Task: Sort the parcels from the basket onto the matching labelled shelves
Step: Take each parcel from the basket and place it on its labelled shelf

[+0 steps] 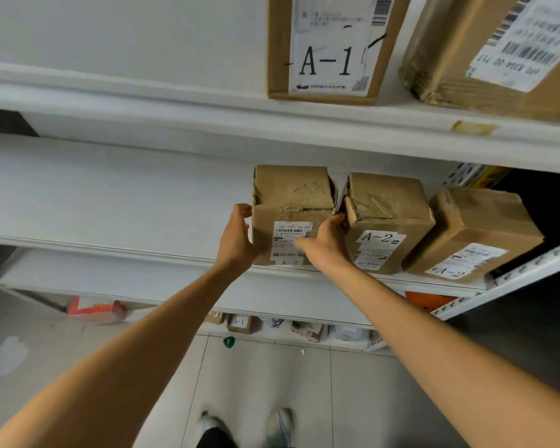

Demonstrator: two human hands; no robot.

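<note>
The left hand [236,236] curled round one edge of an A-2 cardboard parcel [291,195]; the right hand [325,242] gripped the other; a second A-2 parcel [385,221] sat just beyond it.

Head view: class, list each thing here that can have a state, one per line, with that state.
Held parcel, upright, labelled A-2, top dented.
Left hand, gripping its left side.
Right hand, gripping its right side.
Middle parcel, upright, A-2, top flap torn.
Right parcel, closed, A-2, turned askew.
A-1 parcel, upright on the upper shelf.
</note>
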